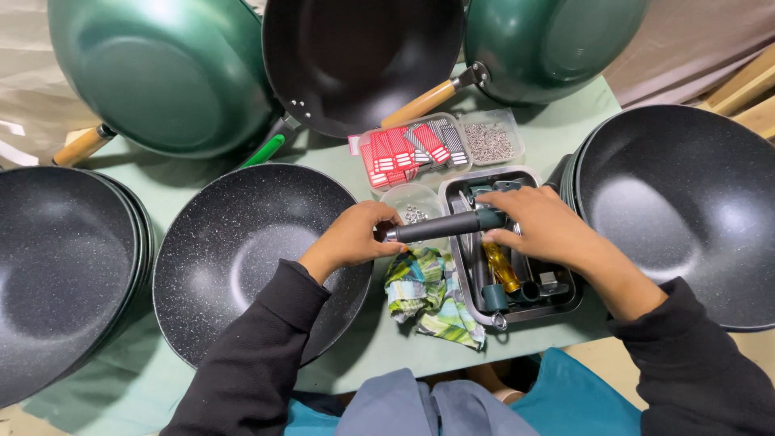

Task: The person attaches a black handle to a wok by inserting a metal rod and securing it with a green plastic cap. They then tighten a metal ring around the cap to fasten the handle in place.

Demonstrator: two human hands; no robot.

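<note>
- Left hand (pixel 355 236): reaches in from lower left, forearm in a black sleeve lying across the rim of the speckled pan (pixel 242 258). Fingers curled shut round the metal end of the handle (pixel 448 226), knuckles up.
- Right hand (pixel 537 222): comes in from lower right, wrist bent inward, palm down. Fingers wrapped over the far end of the handle, thumb underneath; closed on it.
- Handle: dark, rod-shaped, held level between both hands, its right part over the tray (pixel 565 303).
- Under the right hand: grey metal tray with a yellow-handled screwdriver (pixel 500 269) and more dark parts.
- Below and between the hands: crumpled green-patterned cloth (pixel 424 292) on the green table (pixel 379 339).
- Just beyond the left fingertips: small clear cup (pixel 412 203) with screws.
- Further beyond both hands: clear box (pixel 440 148) with red-and-white packets and a compartment of small metal bits.
- Right of the right forearm: stack of dark pans (pixel 686 210). Far left of the left arm: another stack (pixel 64 266).
- Far side: green woks (pixel 161 73) tipped up, wooden handles.
</note>
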